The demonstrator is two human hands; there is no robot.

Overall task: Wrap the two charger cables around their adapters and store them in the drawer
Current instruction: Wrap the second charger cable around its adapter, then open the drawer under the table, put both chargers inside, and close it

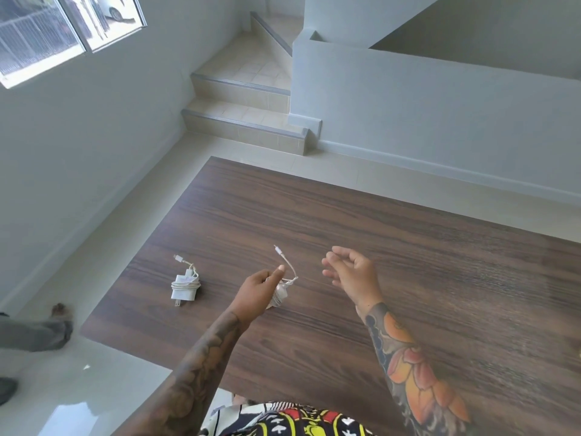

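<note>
**Q:** where's everything rn?

**me:** left hand [262, 286] pinching the second charger [279, 294], right hand [349, 272] spread, empty. First charger [185, 286] wrapped, at my 10 o'clock on the table [408, 262]. Loose cable tail [284, 258] could probably unravel if my pinch slips.

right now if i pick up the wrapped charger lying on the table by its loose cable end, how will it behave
The wrapped charger will probably dangle: its free cable end curves off the coil, so it looks floppy. The coils sit loosely round the adapter, so they may unwind. The small plastic block looks light and, lying flat on the table, is unlikely to roll.
</note>
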